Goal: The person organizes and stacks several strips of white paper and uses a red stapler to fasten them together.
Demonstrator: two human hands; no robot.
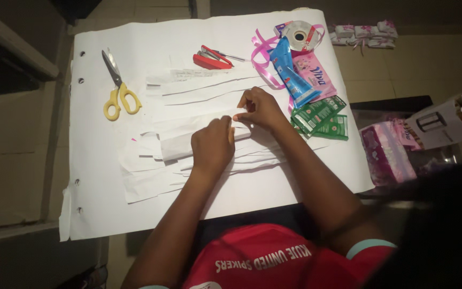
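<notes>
A folded white paper strip (199, 143) at the middle of the large white sheet (97, 203) is pinched between the closed left hand (212, 145) and right hand (260, 109). Yellow-handled scissors (117, 88) are seen at ten o'clock, a red stapler (212, 59) at twelve, and a blue tube (291, 72) at two.

Both forearms reach forward, left hand (213, 143) and right hand (259, 108) curled, fingertips meeting.

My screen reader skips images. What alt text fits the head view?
Two hands, left hand and right hand, pinch a white paper strip among cut strips on a large white sheet. Yellow-handled scissors, a red stapler and pink ribbon lie nearby.
</notes>
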